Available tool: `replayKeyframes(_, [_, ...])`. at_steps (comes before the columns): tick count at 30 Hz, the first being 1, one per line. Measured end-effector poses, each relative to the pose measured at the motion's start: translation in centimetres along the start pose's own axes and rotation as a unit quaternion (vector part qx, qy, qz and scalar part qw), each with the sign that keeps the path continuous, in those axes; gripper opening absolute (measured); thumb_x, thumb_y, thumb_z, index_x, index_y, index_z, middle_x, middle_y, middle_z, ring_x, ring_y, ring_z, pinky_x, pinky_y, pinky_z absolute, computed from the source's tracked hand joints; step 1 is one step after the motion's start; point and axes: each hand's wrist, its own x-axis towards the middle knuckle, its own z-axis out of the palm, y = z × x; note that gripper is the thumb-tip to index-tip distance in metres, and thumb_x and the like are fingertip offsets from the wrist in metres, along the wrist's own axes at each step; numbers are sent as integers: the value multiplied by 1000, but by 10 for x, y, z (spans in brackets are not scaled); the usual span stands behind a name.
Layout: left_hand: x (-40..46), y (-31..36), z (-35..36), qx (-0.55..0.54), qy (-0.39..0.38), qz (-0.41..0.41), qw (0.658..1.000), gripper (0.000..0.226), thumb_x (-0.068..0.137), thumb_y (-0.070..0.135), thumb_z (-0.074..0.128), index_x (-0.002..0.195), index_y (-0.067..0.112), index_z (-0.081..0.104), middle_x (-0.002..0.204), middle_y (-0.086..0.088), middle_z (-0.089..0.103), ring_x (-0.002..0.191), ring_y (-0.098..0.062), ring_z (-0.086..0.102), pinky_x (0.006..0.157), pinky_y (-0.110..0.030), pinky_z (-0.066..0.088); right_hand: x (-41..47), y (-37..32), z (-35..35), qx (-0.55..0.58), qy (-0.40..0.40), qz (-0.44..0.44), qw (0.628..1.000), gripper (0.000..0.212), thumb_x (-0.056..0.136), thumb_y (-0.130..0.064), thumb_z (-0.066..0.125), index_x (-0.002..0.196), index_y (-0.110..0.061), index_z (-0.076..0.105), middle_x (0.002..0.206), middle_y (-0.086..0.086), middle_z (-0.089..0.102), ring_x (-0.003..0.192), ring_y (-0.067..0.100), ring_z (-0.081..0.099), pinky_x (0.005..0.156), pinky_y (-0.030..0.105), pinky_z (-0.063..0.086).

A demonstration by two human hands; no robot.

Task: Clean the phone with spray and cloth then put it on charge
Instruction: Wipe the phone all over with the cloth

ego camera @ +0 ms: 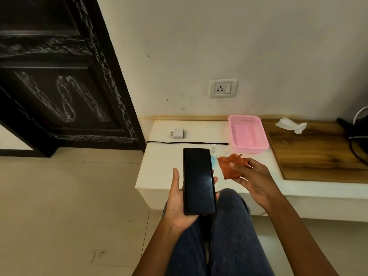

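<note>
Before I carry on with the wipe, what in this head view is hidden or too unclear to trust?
- Spray bottle: mostly hidden behind the phone in the left hand; fill level unknowable.
- Phone's back and charging port: facing away or covered by the palm.
- Cloth: bunched in the right hand, so dampness is unclear.
- Cable: end plugs too small to identify.
- Dark object with cords: cut off by the right edge.

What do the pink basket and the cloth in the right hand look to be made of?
Pink basket: likely moulded plastic, slightly glossy, with slotted walls. Cloth in the right hand: soft orange-red fabric, matte, crumpling limply; possibly microfibre, but the weave is too small to tell.
</note>
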Motion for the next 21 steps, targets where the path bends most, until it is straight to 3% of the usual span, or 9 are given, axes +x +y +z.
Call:
replayKeyframes(3, [-3,-1,4,20,-3,-9,1000,83,79,71,51,137,12,51,135,-16,56,128,-30,47,106,-49,38,-10,-5,4,-29,25,-29,999,32,79,-11,70,106,-15,55,113,9,60,103,29,59,85,42,54])
replayKeyframes(5, [-5,-2,7,35,-9,-14,999,83,78,71,53,138,13,50,135,-16,55,127,-30,48,108,-49,36,-16,-7,8,-77,72,-94,990,37,78,-12,73,108,-14,53,112,11,61,101,28,62,86,41,54])
replayKeyframes(9, [-8,-5,15,48,-25,-17,998,84,77,70,58,139,14,49,141,-16,51,130,-31,46,111,-51,33,-27,-12,20,-198,160,-254,933,47,79,-19,74,119,-22,51,101,-7,61,88,9,63,78,18,52])
replayKeyframes(11, [-9,-7,18,57,-24,-17,998,83,78,69,57,140,14,47,143,-16,49,130,-31,46,109,-50,35,-31,-13,27,-245,166,-312,903,40,83,-18,69,121,-21,56,98,-11,63,87,5,63,74,6,49])
replayKeyframes(14, [-7,-10,18,77,-9,-24,997,81,82,70,50,138,13,50,142,-18,49,131,-31,45,105,-49,40,-34,-12,36,-307,141,-376,863,27,87,-11,63,114,-14,65,102,-1,70,92,12,66,83,19,53])
replayKeyframes(17, [-7,-11,21,92,0,-29,995,79,79,72,48,130,13,59,133,-20,58,122,-33,54,99,-48,48,-36,-7,43,-360,137,-418,823,29,86,3,61,113,-6,66,106,8,70,96,22,67,89,36,53])
replayKeyframes(21, [-8,-7,23,104,7,-23,994,75,75,70,50,120,13,67,119,-19,67,103,-32,67,85,-45,56,-35,4,46,-428,131,-469,761,31,75,12,68,105,3,68,110,19,67,104,33,63,96,42,42])
